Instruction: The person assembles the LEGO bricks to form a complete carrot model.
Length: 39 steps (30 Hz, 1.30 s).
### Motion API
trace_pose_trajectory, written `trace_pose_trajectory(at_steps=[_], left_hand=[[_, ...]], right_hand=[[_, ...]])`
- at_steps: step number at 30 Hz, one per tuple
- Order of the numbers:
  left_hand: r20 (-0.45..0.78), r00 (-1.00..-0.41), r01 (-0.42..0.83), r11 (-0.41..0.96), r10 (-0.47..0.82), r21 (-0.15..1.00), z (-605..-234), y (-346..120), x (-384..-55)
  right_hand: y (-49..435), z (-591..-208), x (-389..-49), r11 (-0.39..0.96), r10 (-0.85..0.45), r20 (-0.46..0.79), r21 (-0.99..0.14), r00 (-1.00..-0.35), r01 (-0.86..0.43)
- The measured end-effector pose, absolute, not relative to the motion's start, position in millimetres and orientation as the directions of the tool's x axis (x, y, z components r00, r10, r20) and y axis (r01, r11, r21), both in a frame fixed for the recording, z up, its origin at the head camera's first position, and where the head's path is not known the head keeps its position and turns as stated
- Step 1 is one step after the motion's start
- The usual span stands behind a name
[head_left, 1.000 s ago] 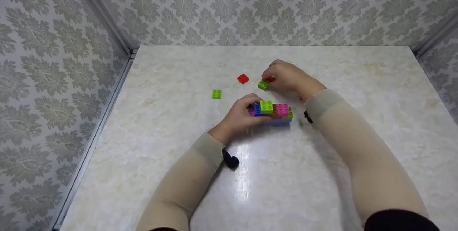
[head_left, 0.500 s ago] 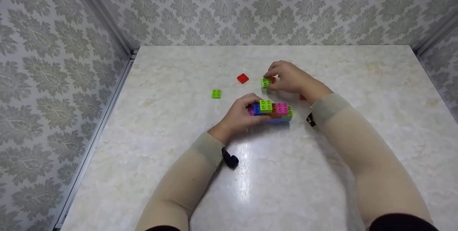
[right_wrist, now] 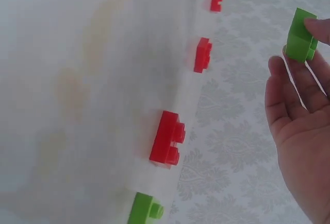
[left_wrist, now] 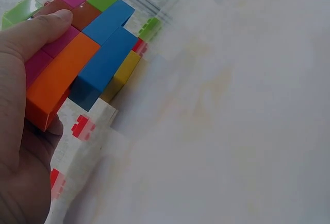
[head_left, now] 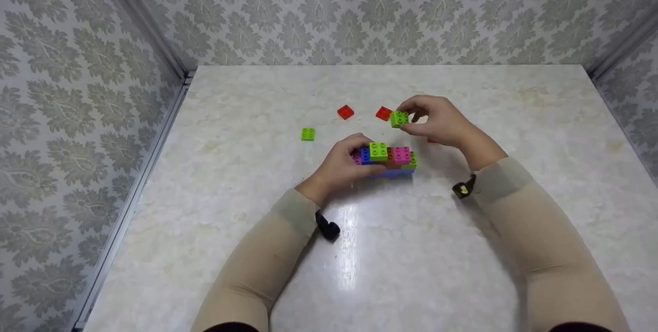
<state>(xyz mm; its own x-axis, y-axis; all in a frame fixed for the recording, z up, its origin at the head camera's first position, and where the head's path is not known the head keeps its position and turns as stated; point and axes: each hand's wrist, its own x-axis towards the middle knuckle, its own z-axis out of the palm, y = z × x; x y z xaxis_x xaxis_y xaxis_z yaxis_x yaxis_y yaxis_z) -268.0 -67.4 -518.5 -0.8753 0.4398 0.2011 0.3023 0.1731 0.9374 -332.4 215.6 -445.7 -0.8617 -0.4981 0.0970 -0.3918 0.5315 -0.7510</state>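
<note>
My left hand (head_left: pixel 343 163) grips the left end of a multicoloured toy brick build (head_left: pixel 402 155), thumb on the near side and fingers behind. A green brick tops the build, beside a pink one. In the left wrist view, orange, blue, pink and yellow bricks (left_wrist: pixel 124 74) show in the same build. My right hand (head_left: pixel 443 118) pinches a loose green brick (head_left: pixel 399 118) between thumb and fingertips, just beyond the build. The right wrist view shows this held green brick (right_wrist: pixel 299 36) raised, its studs turned toward the fingers.
Two red bricks, one left (head_left: pixel 345 112) and one right (head_left: pixel 383 113), lie behind the build. Another red brick (head_left: pixel 433 141) peeks out below my right hand. A green brick (head_left: pixel 308 134) lies to the left. Patterned wall panels (head_left: pixel 329 18) border the marbled table (head_left: pixel 231 178).
My right hand has lifted the green brick and carried it right and slightly nearer, uncovering a red brick. My left hand keeps its grip on the build in about the same place.
</note>
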Motion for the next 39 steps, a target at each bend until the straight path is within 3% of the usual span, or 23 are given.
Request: trace_pose_trajectory(at_steps=[10,23,32,39], left_hand=[[0.202,-0.879,0.296,0.16,0.432,0.942,-521,-67,-267],[0.212,-0.873,0.289,0.116,0.439,0.95,-521,-67,-267],[0.199,-0.878,0.283,0.138,0.435,0.949,-520,-68,-266],[0.197,-0.877,0.285,0.144,0.439,0.948,-518,-67,-268]], right_hand=[[218,-452,-294,0.297,-0.529,0.147,-0.89,-0.835,-0.345],[213,-461,-278,0.299,-0.581,0.149,-0.875,-0.8,-0.38],[200,-481,-267,0.103,-0.544,0.127,-0.971,-0.829,-0.216],[199,-485,-263,0.103,-0.53,0.117,-0.974,-0.84,-0.201]])
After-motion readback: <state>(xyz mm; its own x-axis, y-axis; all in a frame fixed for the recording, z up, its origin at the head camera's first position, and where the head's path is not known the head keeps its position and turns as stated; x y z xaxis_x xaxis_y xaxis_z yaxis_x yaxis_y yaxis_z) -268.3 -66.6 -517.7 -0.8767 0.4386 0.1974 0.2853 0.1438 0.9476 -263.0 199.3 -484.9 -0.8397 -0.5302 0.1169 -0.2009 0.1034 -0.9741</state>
